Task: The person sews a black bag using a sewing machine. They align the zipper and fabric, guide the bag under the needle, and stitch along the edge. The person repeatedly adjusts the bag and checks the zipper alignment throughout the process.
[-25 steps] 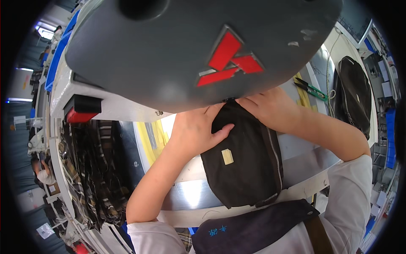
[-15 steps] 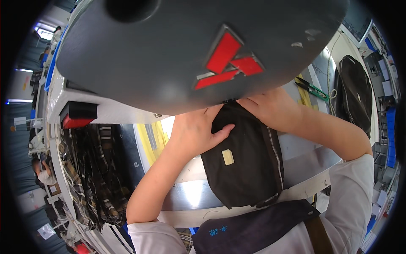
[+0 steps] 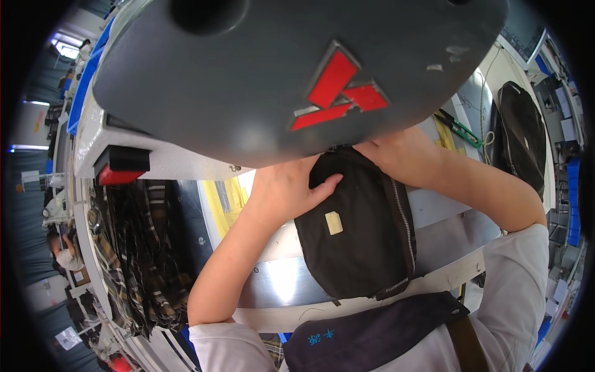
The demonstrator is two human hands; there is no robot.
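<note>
A black zippered pouch (image 3: 359, 248) lies on the metal bed below the grey head of a sewing machine (image 3: 260, 80). It has a pale yellow tag on its face and a metal zipper along its right side. My left hand (image 3: 285, 189) rests flat on the pouch's upper left part, thumb stretched out; its fingertips pass out of sight beneath the machine head. At the upper right edge of the pouch, my right hand (image 3: 403, 158) has its fingers bent against the fabric, partly covered by the machine. The needle area is hidden.
Dark plaid cloth (image 3: 139, 248) hangs in a heap at the left. Green-handled thread snips (image 3: 462, 130) lie right of the machine, near yellow tape strips (image 3: 443, 133). Another dark pouch (image 3: 522, 136) sits at the far right. A co-worker (image 3: 65, 253) is far left.
The black pouch has slid slightly away from me under the machine head, with both hands staying on it. The view has shifted a little.
</note>
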